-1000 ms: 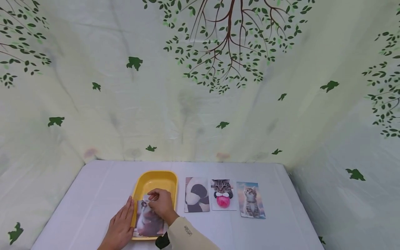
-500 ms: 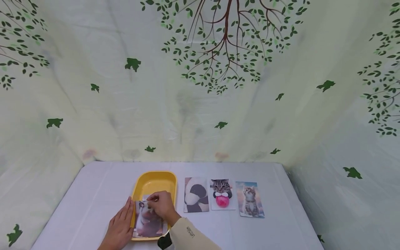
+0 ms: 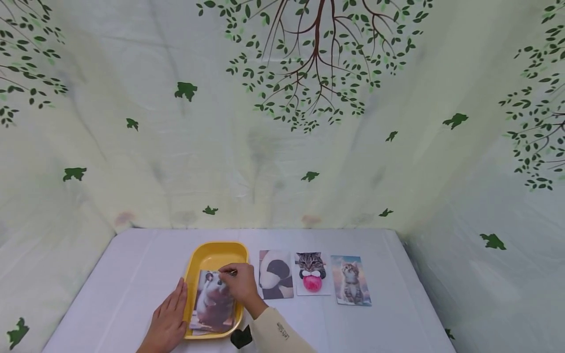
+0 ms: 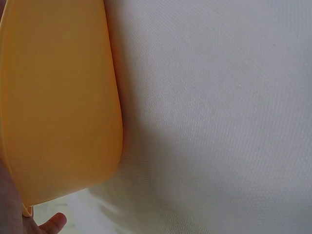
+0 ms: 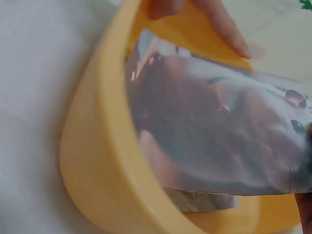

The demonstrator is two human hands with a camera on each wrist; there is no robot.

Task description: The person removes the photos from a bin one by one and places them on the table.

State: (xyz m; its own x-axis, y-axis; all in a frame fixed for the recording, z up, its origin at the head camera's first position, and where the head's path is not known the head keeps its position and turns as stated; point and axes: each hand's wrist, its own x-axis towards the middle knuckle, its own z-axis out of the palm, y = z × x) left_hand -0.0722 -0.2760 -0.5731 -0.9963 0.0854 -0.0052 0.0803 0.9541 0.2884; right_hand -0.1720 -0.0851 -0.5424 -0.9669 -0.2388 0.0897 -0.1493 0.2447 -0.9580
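Left hand (image 3: 166, 314) lies along the left side of a yellow rounded-rectangular tray (image 3: 219, 256), fingers straight and close together, touching the rim. Right hand (image 3: 244, 288), in a beige sleeve (image 3: 282, 332), reaches over the tray's right rim and pinches a glossy rectangular picture card of a grey-white hamster (image 3: 214, 304), thumb and finger narrow on its far right corner. Hamster card is at the near part of the tray, picture side up; right wrist view shows another, darker-printed card (image 5: 204, 201) partly covered under it, picture mostly hidden. Right of the tray, three cards lie in a row, apart: black-and-white rounded-shape card (image 3: 275, 274), tabby cat card with pink ball (image 3: 311, 272), kitten card with blue-pink sky (image 3: 351, 280), the last slightly turned. All on a white cloth-covered table (image 3: 348, 326); pale leaf-printed sheet backdrop (image 3: 247, 162) behind.
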